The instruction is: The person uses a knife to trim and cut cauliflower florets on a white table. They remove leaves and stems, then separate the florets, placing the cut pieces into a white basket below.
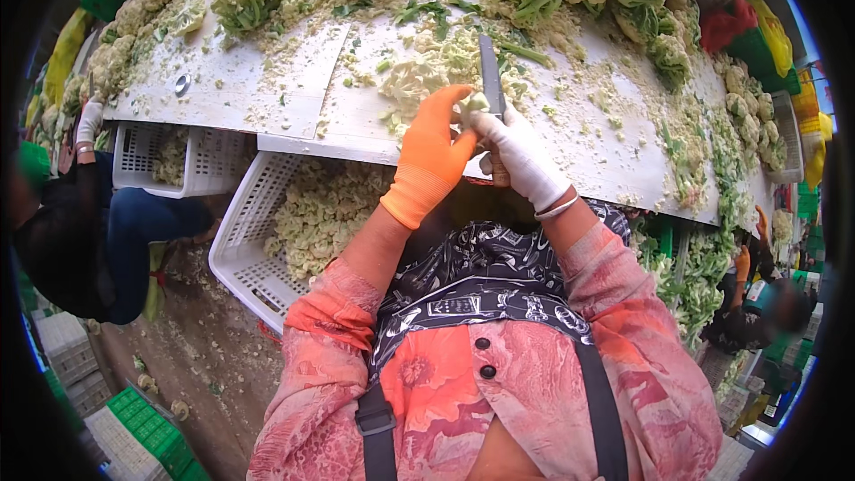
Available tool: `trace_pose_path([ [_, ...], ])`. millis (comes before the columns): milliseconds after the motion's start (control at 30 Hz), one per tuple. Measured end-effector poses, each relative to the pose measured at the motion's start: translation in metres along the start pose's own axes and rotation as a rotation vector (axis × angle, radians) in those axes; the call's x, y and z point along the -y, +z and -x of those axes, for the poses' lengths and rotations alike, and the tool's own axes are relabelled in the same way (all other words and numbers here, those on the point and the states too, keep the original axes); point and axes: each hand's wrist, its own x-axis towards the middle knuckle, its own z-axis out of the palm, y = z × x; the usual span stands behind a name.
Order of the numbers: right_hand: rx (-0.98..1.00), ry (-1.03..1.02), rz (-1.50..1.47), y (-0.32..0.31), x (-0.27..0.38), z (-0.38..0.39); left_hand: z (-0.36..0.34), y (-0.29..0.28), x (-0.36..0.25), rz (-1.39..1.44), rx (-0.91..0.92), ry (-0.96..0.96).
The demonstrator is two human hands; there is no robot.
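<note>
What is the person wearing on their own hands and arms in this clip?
The left hand wears an orange knit glove; the right hand wears a white knit glove with a thin silver bangle at the wrist. Both forearms are covered by loose pink-and-coral floral sleeves, pushed up a little on the left.

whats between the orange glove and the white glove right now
In the head view, a small cauliflower piece sits pinched between the left hand in orange and the right hand in white, with the knife blade against it.
</note>
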Motion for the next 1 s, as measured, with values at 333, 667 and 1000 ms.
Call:
trace_pose_path([
  [333, -0.611, 0.088, 0.302, -0.217, -0.055, 0.161, -0.080, -0.054, 0.088, -0.623, 0.021, -0.060],
  [667, -1.027, 0.212, 0.670, -0.319, -0.157, 0.245, -0.077, -0.055, 0.104, -0.704, 0.003, -0.269],
  [1000, -0.510, -0.255, 0.506, -0.136, -0.036, 0.068, -0.032, -0.121, 0.088, 0.547, -0.526, -0.430],
])
